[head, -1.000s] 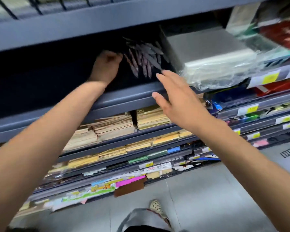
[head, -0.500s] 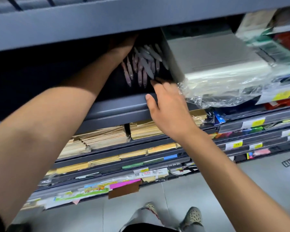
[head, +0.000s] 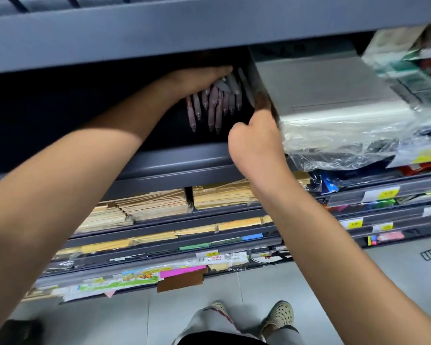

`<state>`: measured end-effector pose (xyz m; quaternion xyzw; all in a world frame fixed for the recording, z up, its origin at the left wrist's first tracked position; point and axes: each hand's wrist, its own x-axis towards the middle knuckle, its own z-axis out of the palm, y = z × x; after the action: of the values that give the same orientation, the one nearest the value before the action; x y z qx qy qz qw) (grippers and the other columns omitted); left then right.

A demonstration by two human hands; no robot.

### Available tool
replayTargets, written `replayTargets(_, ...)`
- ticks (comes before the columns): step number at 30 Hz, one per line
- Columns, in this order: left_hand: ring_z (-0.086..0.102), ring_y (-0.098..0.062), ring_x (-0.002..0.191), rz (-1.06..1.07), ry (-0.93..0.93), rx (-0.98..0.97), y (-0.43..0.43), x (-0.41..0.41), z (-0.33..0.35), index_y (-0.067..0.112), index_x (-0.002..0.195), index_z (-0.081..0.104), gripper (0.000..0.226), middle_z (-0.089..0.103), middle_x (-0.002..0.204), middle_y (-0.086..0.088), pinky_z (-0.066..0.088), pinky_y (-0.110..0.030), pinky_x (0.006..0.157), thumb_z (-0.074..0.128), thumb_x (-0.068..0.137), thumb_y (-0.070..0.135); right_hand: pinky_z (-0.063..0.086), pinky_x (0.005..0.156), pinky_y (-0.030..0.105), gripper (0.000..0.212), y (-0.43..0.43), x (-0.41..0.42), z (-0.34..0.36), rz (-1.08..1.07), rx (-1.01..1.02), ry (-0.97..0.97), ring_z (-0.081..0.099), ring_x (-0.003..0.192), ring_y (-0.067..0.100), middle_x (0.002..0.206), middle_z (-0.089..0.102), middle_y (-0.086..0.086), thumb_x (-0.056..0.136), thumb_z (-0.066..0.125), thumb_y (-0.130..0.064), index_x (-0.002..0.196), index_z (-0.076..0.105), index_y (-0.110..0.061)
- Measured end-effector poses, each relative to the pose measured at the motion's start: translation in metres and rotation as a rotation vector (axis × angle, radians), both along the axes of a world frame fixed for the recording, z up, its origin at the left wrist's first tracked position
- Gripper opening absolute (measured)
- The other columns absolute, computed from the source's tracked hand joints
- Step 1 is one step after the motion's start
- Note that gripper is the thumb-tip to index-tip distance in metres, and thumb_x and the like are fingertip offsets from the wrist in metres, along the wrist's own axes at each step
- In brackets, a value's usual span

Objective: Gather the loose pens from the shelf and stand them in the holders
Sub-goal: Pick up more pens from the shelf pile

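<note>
Several pens [head: 214,105] fan loosely from the left hand [head: 199,77], its fingers clamped on their far ends; a few could slip. Fingers of the right hand [head: 255,143] curl beside the box [head: 334,88], hold unclear.

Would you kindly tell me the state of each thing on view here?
pens: bunched, tips forward, held in the left hand.
left hand: curled over the pens.
right hand: beside the wrapped pack; grip unclear.
wrapped pack: flat on the shelf, in plastic.
envelopes: stacked flat below.

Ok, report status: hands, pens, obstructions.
Left hand grips pens inside shelf. Right hand at corner of wrapped pack, grip unclear. Pack crowds pens.
</note>
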<state>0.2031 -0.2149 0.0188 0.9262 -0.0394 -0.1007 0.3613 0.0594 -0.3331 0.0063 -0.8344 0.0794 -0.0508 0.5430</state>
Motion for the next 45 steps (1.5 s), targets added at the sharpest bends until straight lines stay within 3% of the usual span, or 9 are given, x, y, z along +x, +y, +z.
replayTargets(2, 0.055, -0.021, 0.123, 0.093, -0.085, 0.045, 0.0, 0.001, -0.003, 0.016, 0.13, 0.063, 0.053, 0.06, 0.136, -0.006, 0.039, -0.018, 0.093, 0.042, 0.1, 0.054, 0.041, 0.079, 0.035, 0.023, 0.007, 0.004, 0.005, -0.014, 0.098, 0.055, 0.046, 0.091, 0.028, 0.094, 0.048, 0.006, 0.078, 0.039, -0.003, 0.098, 0.047, -0.012)
replayTargets(5, 0.053, -0.013, 0.118, 0.159, -0.277, -0.037, 0.015, -0.005, -0.006, 0.015, 0.116, 0.065, 0.026, 0.057, 0.139, -0.008, 0.038, -0.007, 0.088, 0.045, 0.104, 0.026, 0.044, 0.097, 0.032, 0.048, 0.013, 0.015, 0.011, 0.028, 0.073, 0.017, 0.05, 0.115, 0.028, 0.132, 0.049, 0.007, 0.084, 0.045, -0.005, 0.132, 0.044, -0.013)
replayTargets(11, 0.041, -0.037, 0.137, 0.253, -0.192, 0.464, 0.084, -0.016, -0.019, 0.01, 0.144, 0.047, 0.056, 0.044, 0.15, -0.02, 0.033, -0.035, 0.11, 0.042, 0.101, 0.046, 0.04, 0.097, 0.027, 0.037, 0.013, 0.07, 0.031, 0.097, -0.454, -0.074, 0.05, 0.125, 0.031, 0.135, 0.053, 0.014, 0.091, 0.051, -0.02, 0.126, 0.054, -0.009)
replayTargets(18, 0.06, -0.023, 0.118, 0.36, -0.266, -0.074, 0.1, -0.036, -0.029, 0.017, 0.134, 0.06, 0.038, 0.063, 0.131, -0.009, 0.043, -0.017, 0.088, 0.053, 0.097, 0.021, 0.041, 0.098, 0.027, 0.046, 0.016, 0.122, 0.026, 0.25, -0.84, -0.03, 0.051, 0.126, 0.029, 0.138, 0.053, 0.012, 0.094, 0.054, -0.039, 0.134, 0.051, -0.016)
replayTargets(23, 0.059, -0.014, 0.108, 0.295, -0.315, -0.061, 0.103, -0.048, -0.032, 0.014, 0.122, 0.066, 0.029, 0.066, 0.116, -0.004, 0.039, -0.014, 0.09, 0.054, 0.097, 0.018, 0.038, 0.102, 0.028, 0.06, 0.02, 0.137, 0.024, 0.245, -0.795, 0.036, 0.045, 0.131, 0.032, 0.145, 0.045, 0.012, 0.089, 0.06, -0.041, 0.142, 0.04, -0.022)
replayTargets(28, 0.055, -0.003, 0.056, 0.33, -0.292, -0.209, 0.103, -0.048, -0.032, 0.019, 0.106, 0.068, 0.017, 0.062, 0.073, 0.001, 0.046, -0.015, 0.062, 0.054, 0.095, 0.018, 0.042, 0.104, 0.032, 0.049, 0.025, 0.125, 0.022, 0.118, -0.781, -0.095, 0.05, 0.126, 0.032, 0.138, 0.051, 0.015, 0.092, 0.054, -0.035, 0.135, 0.05, -0.011)
replayTargets(32, 0.054, -0.003, 0.057, 0.364, -0.313, -0.32, 0.102, -0.053, -0.03, 0.016, 0.093, 0.068, 0.015, 0.062, 0.074, -0.002, 0.044, -0.017, 0.06, 0.055, 0.096, 0.022, 0.049, 0.088, 0.031, 0.029, 0.035, 0.088, 0.025, 0.089, -0.752, -0.347, 0.061, 0.108, 0.032, 0.114, 0.068, 0.012, 0.09, 0.053, -0.027, 0.111, 0.068, -0.014)
replayTargets(39, 0.05, -0.004, 0.052, 0.311, -0.25, -0.373, 0.102, -0.063, -0.02, 0.01, 0.095, 0.069, 0.021, 0.059, 0.067, -0.005, 0.039, -0.02, 0.054, 0.053, 0.1, 0.023, 0.048, 0.093, 0.03, 0.031, 0.061, 0.052, 0.012, 0.307, -0.743, -0.212, 0.059, 0.11, 0.029, 0.113, 0.067, 0.01, 0.091, 0.061, -0.036, 0.109, 0.068, -0.011)
replayTargets(45, 0.056, -0.025, 0.12, 0.12, -0.265, 0.004, 0.095, -0.068, -0.026, 0.016, 0.126, 0.064, 0.031, 0.062, 0.131, -0.01, 0.04, -0.024, 0.096, 0.045, 0.103, 0.026, 0.042, 0.084, 0.013, 0.025, 0.04, 0.043, 0.027, 0.346, -0.606, -0.24, 0.063, 0.103, 0.014, 0.106, 0.073, -0.005, 0.088, 0.055, -0.014, 0.099, 0.076, -0.022)
